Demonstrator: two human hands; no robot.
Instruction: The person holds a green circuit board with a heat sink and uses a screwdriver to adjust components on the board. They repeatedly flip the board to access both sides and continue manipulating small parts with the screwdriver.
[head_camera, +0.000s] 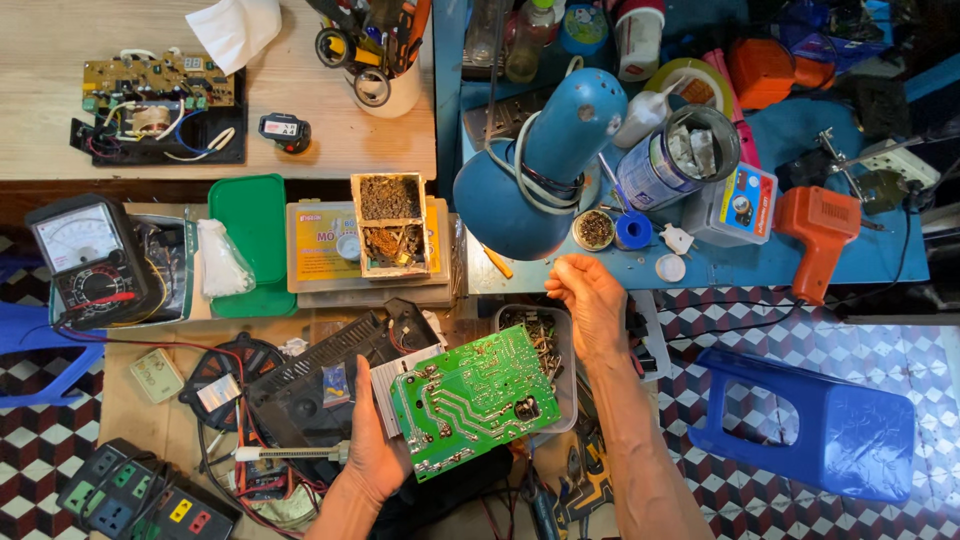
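Your left hand (372, 440) clamps the green circuit board (474, 399) by its left edge, solder side up, just below the blue desk lamp (540, 165). Your right hand (590, 297) hovers btwn lamp and board, fingertips pinched together; can't tell if anything's in them.

a green circuit board (475, 400) with pale traces; above it a blue desk lamp (545, 160); right of the lamp an orange soldering gun (820, 230); below that a blue stool (810, 425) on a red-white-black checkered floor (730, 320).

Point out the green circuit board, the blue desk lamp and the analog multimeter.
green circuit board (475, 400), head view, on the middle of its solder side.
blue desk lamp (520, 195), head view, on the shade's outer shell.
analog multimeter (88, 262), head view, between dial face and selector knob.
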